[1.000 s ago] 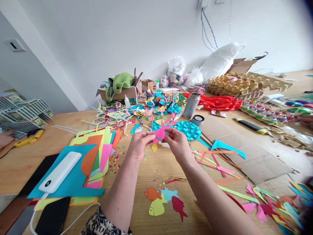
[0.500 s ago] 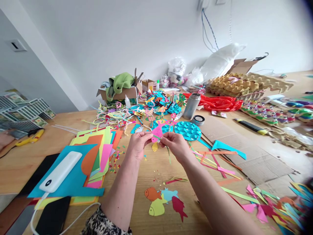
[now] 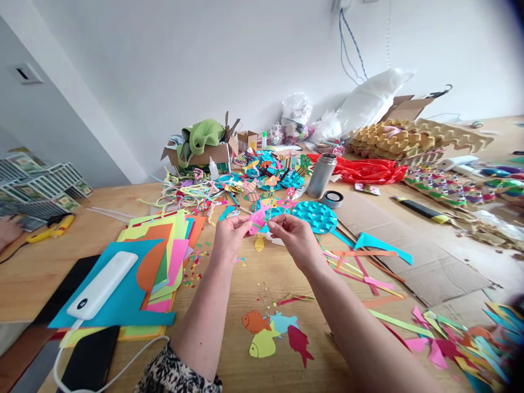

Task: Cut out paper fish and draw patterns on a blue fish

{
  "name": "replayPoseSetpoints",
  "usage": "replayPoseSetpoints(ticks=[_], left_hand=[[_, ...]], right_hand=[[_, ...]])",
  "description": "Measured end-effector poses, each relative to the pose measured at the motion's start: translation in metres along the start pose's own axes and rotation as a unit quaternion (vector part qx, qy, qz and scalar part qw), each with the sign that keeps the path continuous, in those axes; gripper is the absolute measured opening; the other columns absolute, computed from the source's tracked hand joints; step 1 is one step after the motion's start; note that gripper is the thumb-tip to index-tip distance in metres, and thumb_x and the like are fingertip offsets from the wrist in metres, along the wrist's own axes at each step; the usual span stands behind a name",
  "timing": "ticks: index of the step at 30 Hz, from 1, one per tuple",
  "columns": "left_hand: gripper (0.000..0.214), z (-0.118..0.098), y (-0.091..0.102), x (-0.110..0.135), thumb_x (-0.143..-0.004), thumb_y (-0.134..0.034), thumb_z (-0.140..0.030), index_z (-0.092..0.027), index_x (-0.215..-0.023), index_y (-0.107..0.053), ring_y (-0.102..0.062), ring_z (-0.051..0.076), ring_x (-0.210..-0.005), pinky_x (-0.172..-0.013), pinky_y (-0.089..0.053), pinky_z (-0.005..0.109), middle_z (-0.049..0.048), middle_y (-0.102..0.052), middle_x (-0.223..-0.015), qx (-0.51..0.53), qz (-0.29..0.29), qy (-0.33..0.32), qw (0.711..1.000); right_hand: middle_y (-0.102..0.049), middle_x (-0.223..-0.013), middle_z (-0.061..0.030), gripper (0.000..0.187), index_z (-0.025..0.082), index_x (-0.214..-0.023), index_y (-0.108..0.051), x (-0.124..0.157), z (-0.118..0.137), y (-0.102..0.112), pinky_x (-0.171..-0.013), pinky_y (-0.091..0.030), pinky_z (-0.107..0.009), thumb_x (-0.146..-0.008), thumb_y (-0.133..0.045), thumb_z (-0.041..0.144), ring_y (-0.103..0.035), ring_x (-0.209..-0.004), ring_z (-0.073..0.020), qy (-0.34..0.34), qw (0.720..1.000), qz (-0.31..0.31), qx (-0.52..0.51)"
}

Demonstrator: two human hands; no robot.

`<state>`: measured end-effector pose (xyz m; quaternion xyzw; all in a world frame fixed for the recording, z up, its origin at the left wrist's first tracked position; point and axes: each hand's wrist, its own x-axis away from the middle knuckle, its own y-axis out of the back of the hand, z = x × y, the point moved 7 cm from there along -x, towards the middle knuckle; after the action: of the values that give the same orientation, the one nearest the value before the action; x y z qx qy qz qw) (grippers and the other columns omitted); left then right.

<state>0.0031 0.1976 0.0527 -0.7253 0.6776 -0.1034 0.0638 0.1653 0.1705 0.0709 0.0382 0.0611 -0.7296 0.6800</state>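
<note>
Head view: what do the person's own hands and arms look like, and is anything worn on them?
The left hand and right hand are bare, with no gloves, and no watch or rings that can be made out. No sleeves cover the forearms. Black-and-white patterned fabric, apparently clothing, shows at the bottom edge by the left elbow.

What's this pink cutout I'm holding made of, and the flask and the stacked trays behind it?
The pink cutout looks like thin matte paper, flat with a cleanly cut edge. The flask seems brushed metal, from its dull grey sheen. The stacked trays look like moulded pulp cardboard: beige, rough, dimpled.
</note>
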Motion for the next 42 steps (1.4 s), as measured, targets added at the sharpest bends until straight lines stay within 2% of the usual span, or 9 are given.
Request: replayPoseSetpoints(ticks=[9, 16, 24, 29, 34, 42], left_hand=[[0.023, -0.005, -0.004, 0.006, -0.057, -0.080, -0.024, -0.012, -0.076, -0.077, -0.062, 0.012, -0.058, -0.064, -0.055, 0.027, 0.0044, -0.071, -0.067, -0.020, 0.019, 0.011, 1.000], [0.018, -0.010, -0.005, 0.010, -0.056, -0.080, -0.022, -0.014, -0.071, -0.076, -0.065, 0.014, -0.061, -0.063, -0.056, 0.027, 0.0037, -0.071, -0.065, -0.018, 0.021, 0.012, 1.000], [0.020, -0.010, -0.005, 0.009, -0.055, -0.080, -0.023, -0.015, -0.072, -0.076, -0.065, 0.014, -0.059, -0.063, -0.056, 0.027, 0.0047, -0.072, -0.066, -0.019, 0.015, 0.009, 1.000], [0.021, -0.012, -0.007, 0.010, -0.055, -0.080, -0.022, -0.014, -0.074, -0.076, -0.065, 0.015, -0.060, -0.061, -0.055, 0.027, 0.0050, -0.072, -0.066, -0.019, 0.015, 0.011, 1.000], [0.021, -0.014, -0.008, 0.011, -0.056, -0.078, -0.021, -0.014, -0.075, -0.076, -0.065, 0.015, -0.061, -0.059, -0.056, 0.027, 0.0050, -0.073, -0.068, -0.022, 0.017, 0.007, 1.000], [0.020, -0.014, -0.009, 0.011, -0.060, -0.073, -0.018, -0.014, -0.079, -0.076, -0.066, 0.015, -0.061, -0.059, -0.056, 0.026, 0.0046, -0.073, -0.068, -0.030, 0.023, 0.003, 0.999]], right_hand=[[-0.058, -0.063, 0.0015, 0.040, 0.020, -0.070, -0.060, 0.000, 0.004, -0.006, -0.057, -0.041, -0.027, -0.069, -0.074, 0.057, -0.052, -0.059, -0.0131, 0.031, 0.999, 0.017, -0.015], [-0.059, -0.066, 0.0010, 0.038, 0.019, -0.073, -0.062, -0.001, 0.002, -0.006, -0.059, -0.044, -0.028, -0.068, -0.075, 0.055, -0.054, -0.061, -0.0133, 0.019, 0.999, 0.016, -0.031], [-0.061, -0.063, 0.0046, 0.049, 0.021, -0.090, -0.056, 0.000, -0.001, -0.008, -0.060, -0.044, -0.028, -0.060, -0.081, 0.051, -0.058, -0.059, -0.0133, -0.009, 0.996, 0.015, -0.089], [-0.061, -0.057, 0.0056, 0.053, 0.019, -0.088, -0.055, 0.000, -0.011, -0.010, -0.054, -0.038, -0.025, -0.055, -0.086, 0.047, -0.054, -0.053, -0.0114, -0.041, 0.993, 0.009, -0.106], [-0.064, -0.056, 0.0043, 0.057, 0.019, -0.085, -0.054, -0.001, -0.016, -0.010, -0.054, -0.041, -0.025, -0.049, -0.088, 0.047, -0.055, -0.051, -0.0106, -0.071, 0.988, -0.008, -0.134], [-0.063, -0.055, 0.0045, 0.057, 0.020, -0.081, -0.055, -0.001, -0.013, -0.007, -0.053, -0.043, -0.026, -0.045, -0.089, 0.049, -0.057, -0.050, -0.0119, -0.063, 0.987, -0.028, -0.147]])
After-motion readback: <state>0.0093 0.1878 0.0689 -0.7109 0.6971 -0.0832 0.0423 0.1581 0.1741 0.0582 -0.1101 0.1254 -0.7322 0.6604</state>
